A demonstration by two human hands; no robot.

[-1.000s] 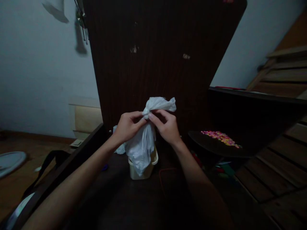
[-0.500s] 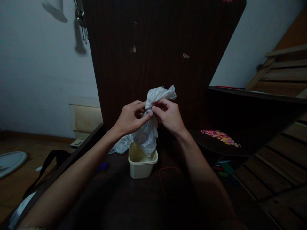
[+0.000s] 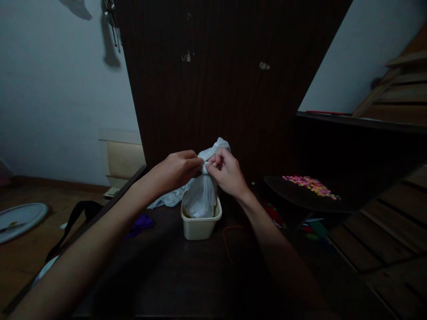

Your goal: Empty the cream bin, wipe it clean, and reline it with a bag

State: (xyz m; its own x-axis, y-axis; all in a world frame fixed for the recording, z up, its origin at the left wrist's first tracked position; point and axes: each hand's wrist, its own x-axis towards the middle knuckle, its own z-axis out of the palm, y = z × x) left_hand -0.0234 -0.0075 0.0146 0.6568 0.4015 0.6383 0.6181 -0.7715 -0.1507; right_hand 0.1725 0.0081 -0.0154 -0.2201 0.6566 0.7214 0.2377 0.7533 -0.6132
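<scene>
A white plastic bag (image 3: 200,198) with a twisted, knotted neck hangs between my hands, its lower part inside a cream rectangular tub (image 3: 199,228). My left hand (image 3: 182,166) pinches the knot from the left, fingertips pressed together. From the right, my right hand (image 3: 227,171) has its thumb and curled fingers closed on the same knot. The bag's loose top sticks up behind the fingers. The tub stands on the dark desk (image 3: 180,275).
Another white plastic bag (image 3: 171,198) lies behind the tub to the left, near a purple item (image 3: 142,224). An orange-brown band (image 3: 227,244) is right of the tub. Colourful small pieces (image 3: 312,186) cover a corner shelf. A dark panel (image 3: 213,98) rises behind.
Both hands have lowered the bag, so its bottom now sits down in the tub. My left fingers have drawn closer together at the knot. The view has shifted slightly.
</scene>
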